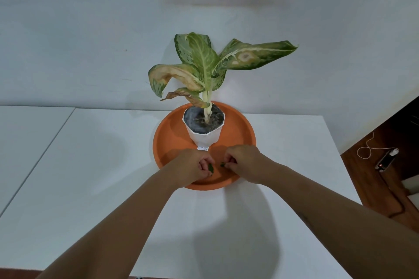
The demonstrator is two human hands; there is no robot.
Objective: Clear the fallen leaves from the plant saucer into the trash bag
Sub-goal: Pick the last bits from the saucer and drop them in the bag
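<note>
An orange round saucer (172, 136) lies on the white table and carries a white pot (205, 135) with a plant of green and browning leaves (204, 61). Both hands reach into the saucer's near part, in front of the pot. My left hand (192, 166) is closed around a small green leaf (211, 168) that pokes out between its fingers. My right hand (241, 158) pinches another small green leaf piece (222, 164) at its fingertips. No trash bag is in view.
The white table (90, 176) meets a pale wall behind the plant. A second white surface (27, 138) adjoins it on the left. On the dark wooden floor at the right lie a phone (385, 162) and a white cable (367, 148).
</note>
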